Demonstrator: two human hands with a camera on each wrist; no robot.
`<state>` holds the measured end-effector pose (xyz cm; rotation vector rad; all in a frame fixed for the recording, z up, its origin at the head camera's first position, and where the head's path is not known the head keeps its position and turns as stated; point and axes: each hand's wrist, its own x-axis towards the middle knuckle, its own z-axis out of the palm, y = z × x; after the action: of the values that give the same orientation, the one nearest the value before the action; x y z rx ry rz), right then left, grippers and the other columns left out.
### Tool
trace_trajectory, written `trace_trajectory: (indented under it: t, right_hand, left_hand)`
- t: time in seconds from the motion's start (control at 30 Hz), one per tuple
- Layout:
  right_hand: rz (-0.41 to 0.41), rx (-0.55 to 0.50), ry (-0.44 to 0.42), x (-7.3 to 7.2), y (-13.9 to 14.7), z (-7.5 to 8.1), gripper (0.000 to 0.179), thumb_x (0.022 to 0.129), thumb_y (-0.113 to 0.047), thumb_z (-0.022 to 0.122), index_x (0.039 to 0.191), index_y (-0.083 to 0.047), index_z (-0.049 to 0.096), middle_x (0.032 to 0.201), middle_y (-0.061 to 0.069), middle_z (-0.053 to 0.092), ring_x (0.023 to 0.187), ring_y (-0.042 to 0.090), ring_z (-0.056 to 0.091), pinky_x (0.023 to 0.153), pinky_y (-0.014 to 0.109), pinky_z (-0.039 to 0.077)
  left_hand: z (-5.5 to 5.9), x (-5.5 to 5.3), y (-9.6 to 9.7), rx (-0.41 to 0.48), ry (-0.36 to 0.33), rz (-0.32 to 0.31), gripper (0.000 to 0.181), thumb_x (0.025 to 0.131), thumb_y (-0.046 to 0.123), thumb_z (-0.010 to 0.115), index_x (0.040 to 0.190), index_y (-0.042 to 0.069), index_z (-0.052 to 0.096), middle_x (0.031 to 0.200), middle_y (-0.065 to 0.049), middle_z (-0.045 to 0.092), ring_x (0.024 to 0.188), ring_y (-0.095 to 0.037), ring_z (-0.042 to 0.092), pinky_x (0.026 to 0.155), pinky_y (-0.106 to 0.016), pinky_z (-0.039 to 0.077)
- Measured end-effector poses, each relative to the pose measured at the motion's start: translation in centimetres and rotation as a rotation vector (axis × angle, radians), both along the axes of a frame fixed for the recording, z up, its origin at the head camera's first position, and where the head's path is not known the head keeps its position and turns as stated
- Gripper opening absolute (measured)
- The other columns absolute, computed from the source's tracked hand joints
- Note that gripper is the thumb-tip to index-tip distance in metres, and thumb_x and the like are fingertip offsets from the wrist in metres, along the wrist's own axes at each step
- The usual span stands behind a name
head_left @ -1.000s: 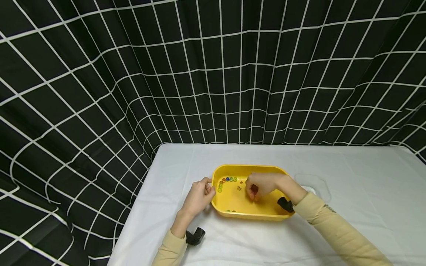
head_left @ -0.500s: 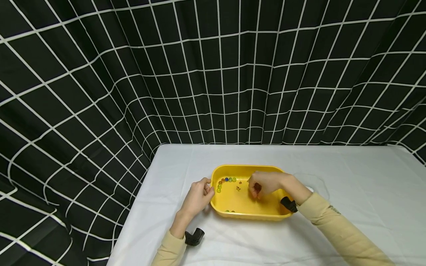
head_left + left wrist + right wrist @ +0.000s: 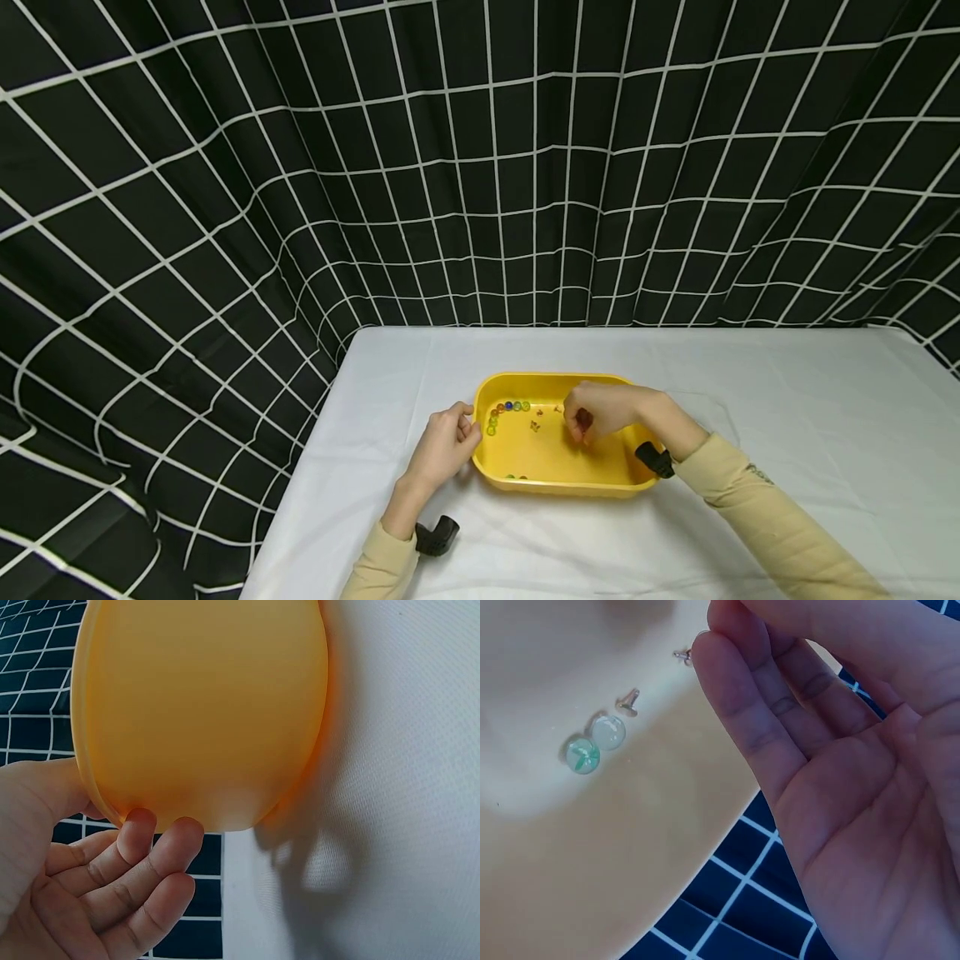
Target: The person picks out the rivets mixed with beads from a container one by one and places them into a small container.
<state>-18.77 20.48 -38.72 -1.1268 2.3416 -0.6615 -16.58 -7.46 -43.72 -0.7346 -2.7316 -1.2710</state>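
Left hand (image 3: 438, 450) pinches the rim of the yellow tub (image 3: 577, 490) at its left end, thumb over the edge and fingers bent at the outside, just as a second ago. Right hand (image 3: 603, 410) is inside the tub's right half, thumb and index tips drawn together; whether they pinch anything I cannot tell. It has shifted toward the tub's right end, and a small shiny piece (image 3: 557, 408), unseen a second ago, shows just beside its fingertips, near the far wall. Two similar pieces (image 3: 535, 426) lie to its left, unmoved. Glass marbles (image 3: 508, 406) line the tub's far-left corner. Tub stands on the white table (image 3: 787, 433), before a black gridded curtain (image 3: 517, 192)
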Motion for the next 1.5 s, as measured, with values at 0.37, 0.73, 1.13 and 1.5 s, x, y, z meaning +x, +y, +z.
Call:
trace_trajectory:
  t: [0.37,0.73,1.13,1.5]
  right_hand:
    - [-0.028,0.011,0.028,0.2,0.5,0.4,0.016,0.068,0.012,0.066,0.069,-0.004,0.064,0.065,-0.006,0.055,0.060,0.000,0.044,0.056,0.017,0.042]
    - [-0.056,0.003,0.046,0.6,1.0,0.9,0.015,0.069,0.012,0.066,0.069,-0.004,0.064,0.066,-0.004,0.056,0.060,0.002,0.045,0.057,0.018,0.043]
    - [-0.090,-0.002,0.072,0.8,1.7,1.2,0.016,0.070,0.010,0.067,0.070,-0.005,0.064,0.067,-0.004,0.055,0.061,0.004,0.045,0.056,0.019,0.042]
    - [-0.105,-0.042,0.104,1.3,2.4,1.5,0.024,0.071,0.013,0.067,0.068,-0.010,0.063,0.066,-0.002,0.055,0.060,0.005,0.045,0.055,0.019,0.043]
  left_hand:
    - [0.0,0.1,0.0,0.005,0.002,0.001,0.026,0.086,0.005,0.057,0.107,-0.011,0.058,0.067,0.003,0.051,0.050,-0.003,0.046,0.046,-0.018,0.044]
    - [-0.1,0.1,0.0,-0.004,0.004,0.004,0.027,0.086,0.005,0.057,0.107,-0.011,0.058,0.066,0.003,0.051,0.051,-0.003,0.046,0.046,-0.018,0.044]
    - [-0.2,0.0,0.0,-0.001,0.016,0.004,0.026,0.086,0.005,0.057,0.107,-0.011,0.058,0.066,0.003,0.051,0.050,-0.003,0.046,0.047,-0.018,0.044]
    - [-0.2,-0.1,0.0,-0.005,0.022,0.009,0.026,0.085,0.005,0.057,0.105,-0.011,0.059,0.066,0.004,0.051,0.051,-0.003,0.046,0.048,-0.018,0.044]
